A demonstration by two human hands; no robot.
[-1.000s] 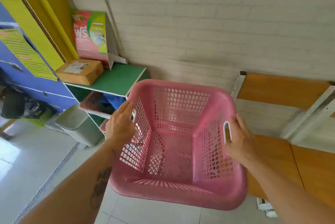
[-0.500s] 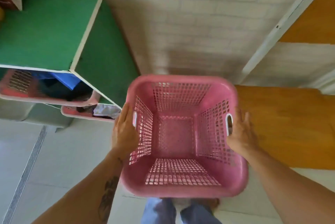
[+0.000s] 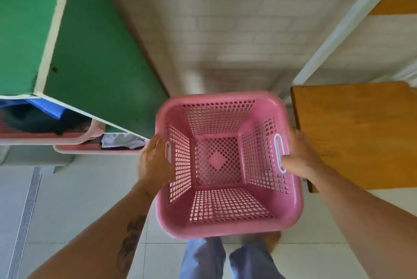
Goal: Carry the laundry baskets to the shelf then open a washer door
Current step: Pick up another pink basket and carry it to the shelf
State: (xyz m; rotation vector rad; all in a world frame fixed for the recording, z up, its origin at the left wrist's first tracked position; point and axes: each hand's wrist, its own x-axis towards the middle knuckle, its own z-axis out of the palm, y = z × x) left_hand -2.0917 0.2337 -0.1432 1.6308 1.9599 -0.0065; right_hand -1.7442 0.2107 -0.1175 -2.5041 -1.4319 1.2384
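An empty pink laundry basket (image 3: 228, 225) with perforated walls hangs upright in front of me, low above the tiled floor. My left hand (image 3: 153, 161) grips its left handle slot and my right hand (image 3: 300, 156) grips its right one. The green shelf unit (image 3: 94, 57) stands just to the left of the basket. Two more pink baskets (image 3: 74, 142) holding clothes sit in its lower compartments. No washer door shows in this view.
A brick wall (image 3: 225, 19) rises straight ahead. An orange wooden bench (image 3: 352, 134) with a white metal frame (image 3: 334, 28) stands right of the basket. A grey bin (image 3: 29, 156) and a floor drain strip (image 3: 24, 217) lie at the left. My legs show below the basket.
The view has tilted further down and moved closer to the wall. The basket has come lower, into the gap between shelf and bench, and both hands still hold it.
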